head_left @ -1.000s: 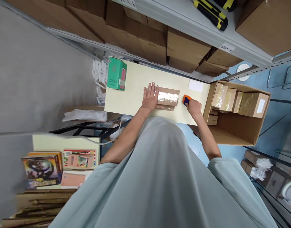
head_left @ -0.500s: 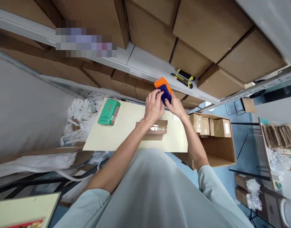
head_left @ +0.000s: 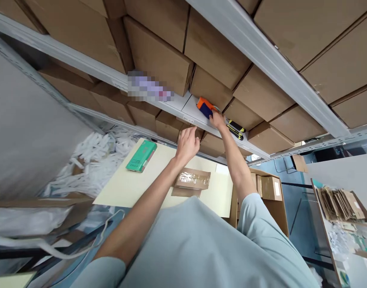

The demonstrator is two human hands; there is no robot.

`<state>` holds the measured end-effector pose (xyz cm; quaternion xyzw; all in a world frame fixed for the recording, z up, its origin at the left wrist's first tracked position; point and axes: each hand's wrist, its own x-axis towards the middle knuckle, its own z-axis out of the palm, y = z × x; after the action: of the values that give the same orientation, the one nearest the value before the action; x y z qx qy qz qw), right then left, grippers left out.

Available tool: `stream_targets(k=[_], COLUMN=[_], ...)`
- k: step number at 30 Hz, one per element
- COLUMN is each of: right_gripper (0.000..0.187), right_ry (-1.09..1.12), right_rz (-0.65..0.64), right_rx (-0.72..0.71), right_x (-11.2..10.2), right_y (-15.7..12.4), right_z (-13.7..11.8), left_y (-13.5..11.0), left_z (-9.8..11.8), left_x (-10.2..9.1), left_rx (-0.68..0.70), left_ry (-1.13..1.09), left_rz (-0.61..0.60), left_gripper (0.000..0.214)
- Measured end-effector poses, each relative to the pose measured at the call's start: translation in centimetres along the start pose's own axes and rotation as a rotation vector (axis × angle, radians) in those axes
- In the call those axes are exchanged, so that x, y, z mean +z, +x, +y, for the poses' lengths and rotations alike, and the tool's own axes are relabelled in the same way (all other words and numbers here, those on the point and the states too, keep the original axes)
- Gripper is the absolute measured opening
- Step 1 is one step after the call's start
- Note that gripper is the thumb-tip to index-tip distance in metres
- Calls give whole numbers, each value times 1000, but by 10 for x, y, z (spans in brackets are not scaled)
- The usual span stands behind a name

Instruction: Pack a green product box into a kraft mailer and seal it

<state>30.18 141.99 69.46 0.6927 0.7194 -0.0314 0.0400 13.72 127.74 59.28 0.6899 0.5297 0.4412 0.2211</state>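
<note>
My right hand [head_left: 217, 119] reaches onto the grey shelf [head_left: 193, 108], its fingers closed around one end of an orange and dark-blue object [head_left: 205, 108]. The exact kind of this object cannot be made out. It is at the shelf surface in front of the cartons. Just right of that hand lie black-and-yellow utility knives [head_left: 235, 129]. My left hand [head_left: 188, 143] hovers empty below the shelf edge, fingers loosely bent and apart. Beneath it on the pale yellow tabletop [head_left: 159, 188] lies a small brown carton [head_left: 193, 179] with shiny clear tape. A green box [head_left: 141, 156] lies farther left.
Brown cartons [head_left: 219, 44] fill the shelves above and behind the table. At the right stands an open carton [head_left: 272, 208] holding smaller boxes. White scraps [head_left: 90, 156] are heaped at the left. A side table carries flattened cardboard [head_left: 339, 206].
The orange and dark-blue object has gone from both hands above the table up to the shelf in my right hand. My left hand has let go of it. The view has shifted.
</note>
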Motion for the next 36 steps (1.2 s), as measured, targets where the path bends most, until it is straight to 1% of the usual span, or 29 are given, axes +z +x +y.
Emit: stream_targets(k=[2,3,4,5,6,7,8,10,11,12,14,16,18,19,21,23,25,27,29,33,34,36], right_gripper=[65,67,68,69,70,71,72,75,79,85,93,98,99,97,84,70,66,65,60,49,51,62], right_ry=[24,60,114,185,264,342,417,548,602,650,692,726,789,826,895,935,960,958,932,889,878,860], right_rz=[117,198,286,350,373,356,312,162,84,7,-73,-115,-156,-174,-192,-177,-157,-139,-109,-20,3,41], right_rx=[3,3,8,2,9,42,106,314,448,547,632,669,692,697,685,647,600,570,554,491,459,405], right_x=[10,20,35,54,77,102,129,181,205,227,262,287,304,310,317,320,318,311,301,273,268,263], right_y=[-12,-25,-45,-70,-100,-133,-168,-235,-262,-284,-310,-318,-319,-319,-322,-326,-329,-329,-330,-341,-346,-356], right_z=[4,8,13,19,24,28,30,28,23,17,4,-4,-5,-4,3,10,17,22,27,34,35,33], left_y=[-25,-40,-58,-77,-97,-117,-137,-169,-181,-190,-201,-205,-207,-208,-209,-209,-208,-206,-204,-205,-207,-213], left_z=[-29,-45,-61,-76,-89,-100,-108,-117,-117,-116,-110,-105,-103,-104,-109,-116,-122,-125,-124,-119,-119,-118], left_x=[2,3,3,4,4,4,5,11,16,24,42,60,72,76,76,71,64,57,49,26,20,13], left_rx=[-78,-140,-220,-308,-396,-474,-536,-607,-628,-644,-666,-691,-727,-742,-747,-725,-698,-668,-620,-511,-484,-439], left_ry=[-7,-11,-11,-5,7,23,39,63,71,76,83,97,122,133,135,110,72,26,-29,-101,-121,-184], left_rz=[-45,-76,-113,-155,-197,-238,-275,-342,-375,-407,-462,-496,-513,-521,-540,-561,-578,-586,-577,-501,-476,-440], left_gripper=[59,60,61,62,63,64,64,60,56,53,50,60,73,75,70,59,53,50,48,49,53,62])
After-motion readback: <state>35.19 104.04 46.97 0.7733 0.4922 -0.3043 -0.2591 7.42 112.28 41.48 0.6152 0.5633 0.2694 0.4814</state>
